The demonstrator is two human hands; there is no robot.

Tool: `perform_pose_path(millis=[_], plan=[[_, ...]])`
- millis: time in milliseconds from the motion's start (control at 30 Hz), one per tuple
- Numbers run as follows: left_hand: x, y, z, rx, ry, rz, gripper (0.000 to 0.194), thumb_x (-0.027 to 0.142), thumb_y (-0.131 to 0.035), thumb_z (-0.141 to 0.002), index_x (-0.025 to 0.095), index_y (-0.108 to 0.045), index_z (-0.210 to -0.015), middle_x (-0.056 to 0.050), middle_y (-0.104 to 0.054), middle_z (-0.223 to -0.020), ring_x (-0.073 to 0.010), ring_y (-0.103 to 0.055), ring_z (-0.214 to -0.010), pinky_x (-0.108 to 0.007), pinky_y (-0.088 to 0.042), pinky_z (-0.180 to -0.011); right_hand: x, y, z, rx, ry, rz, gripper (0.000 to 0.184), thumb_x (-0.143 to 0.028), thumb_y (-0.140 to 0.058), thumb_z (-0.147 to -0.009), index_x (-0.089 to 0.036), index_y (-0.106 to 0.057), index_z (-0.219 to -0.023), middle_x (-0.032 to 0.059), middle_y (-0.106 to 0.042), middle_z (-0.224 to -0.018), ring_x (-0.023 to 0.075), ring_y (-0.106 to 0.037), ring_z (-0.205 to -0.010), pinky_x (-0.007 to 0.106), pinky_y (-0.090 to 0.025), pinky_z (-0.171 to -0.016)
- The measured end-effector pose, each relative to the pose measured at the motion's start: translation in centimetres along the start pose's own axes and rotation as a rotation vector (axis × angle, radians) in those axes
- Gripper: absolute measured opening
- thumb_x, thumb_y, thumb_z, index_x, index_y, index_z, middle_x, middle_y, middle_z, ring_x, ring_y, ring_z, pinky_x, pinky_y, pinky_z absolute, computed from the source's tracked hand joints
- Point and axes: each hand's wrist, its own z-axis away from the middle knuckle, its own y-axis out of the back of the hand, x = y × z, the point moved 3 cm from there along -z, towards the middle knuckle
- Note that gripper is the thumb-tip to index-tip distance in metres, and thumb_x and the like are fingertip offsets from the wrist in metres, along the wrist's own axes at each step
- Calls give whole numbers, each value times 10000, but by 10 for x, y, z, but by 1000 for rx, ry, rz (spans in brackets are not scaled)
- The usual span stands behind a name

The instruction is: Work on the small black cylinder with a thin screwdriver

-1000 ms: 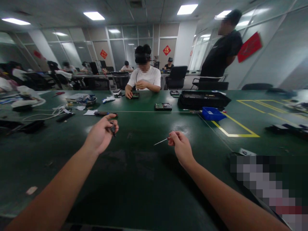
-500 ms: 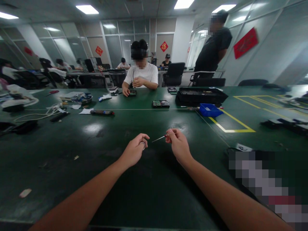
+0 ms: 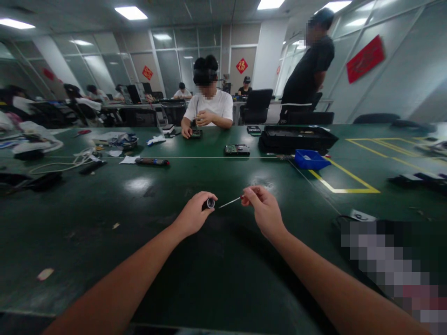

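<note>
My left hand [image 3: 193, 215] is closed around a small dark cylindrical piece with a shiny round end [image 3: 210, 203], held above the green table [image 3: 146, 242]. My right hand [image 3: 264, 210] pinches a thin metal rod with a reddish grip [image 3: 232, 201], its tip pointing left at the shiny end, a short gap away. Both hands hover over the middle of the table in front of me.
A person in a white shirt [image 3: 208, 108] works across the table, and another in black [image 3: 307, 70] stands at the right. A circuit board [image 3: 237, 150], a black tray [image 3: 296, 138], a blue bin [image 3: 310, 159] and yellow floor-tape lines [image 3: 344, 179] lie beyond; cables and clutter [image 3: 80, 160] sit at left.
My left hand has swung from the left toward the centre, bringing the small piece up to the rod's tip. My right hand has stayed nearly still.
</note>
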Motion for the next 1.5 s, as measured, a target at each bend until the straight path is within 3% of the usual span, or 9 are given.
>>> perform_pose_path(millis=[100,200,433,800,1000,1100,1233,1500], plan=[[4,0,0,1,-47,3,345,133,-651,-840,232,-658,-1171,-63,-633,-1244,-230,-564,-1186,-412,-406,-1084,0,-4,1,-44,-11,-55,248,-432,-648,-884,-193,-659,-949,53,-710,-844,196,-671,-773,375,-539,-774],[4,-1,2,17,4,10,403,157,-680,-837,229,-641,-1232,-68,-648,-1242,-238,-581,-1165,-419,-427,-1058,1,-6,1,-68,-37,-11,253,-434,-653,-878,-192,-661,-954,64,-726,-862,211,-693,-800,394,-549,-802],[3,3,1,25,14,-13,373,217,-691,-855,268,-666,-1224,-45,-662,-1250,-253,-570,-1194,-438,-410,-1069,1,-5,1,-100,-42,12,252,-441,-643,-886,-202,-660,-965,63,-729,-891,212,-697,-822,403,-549,-831],[1,1,1,26,28,14,396,210,-702,-846,242,-657,-1239,-47,-662,-1266,-240,-584,-1194,-410,-414,-1075,10,-6,-1,-64,-43,15,296,-489,-636,-877,-202,-642,-951,62,-726,-881,203,-696,-794,390,-551,-798],[0,2,-1,19,16,-18,380,220,-711,-837,241,-678,-1215,-55,-679,-1232,-251,-596,-1160,-423,-425,-1052,1,-7,1,-47,-24,115,282,-486,-607,-885,-211,-637,-937,66,-737,-851,212,-703,-784,371,-543,-755],[2,3,0,-8,-2,-34,378,243,-714,-839,252,-684,-1215,-49,-686,-1219,-253,-600,-1145,-427,-431,-1037,-9,-5,5,-47,-14,334,294,-499,-602,-894,-217,-672,-847,38,-727,-737,195,-677,-690,329,-493,-667],[5,4,1,-34,-43,-68,365,275,-713,-846,270,-688,-1209,-40,-698,-1193,-256,-613,-1091,-425,-447,-986,-19,-1,8,14,42,589,506,-581,-558,-905,-230,-565,-541,-15,-541,-458,145,-499,-458,302,-351,-520],[1,3,2,-41,-33,-66,370,269,-709,-851,268,-685,-1220,-41,-696,-1190,-245,-612,-1096,-409,-442,-984,-15,-5,10,-40,97,684,570,-612,-535,-916,-227,-536,-496,-22,-470,-440,122,-416,-423,299,-270,-485]])
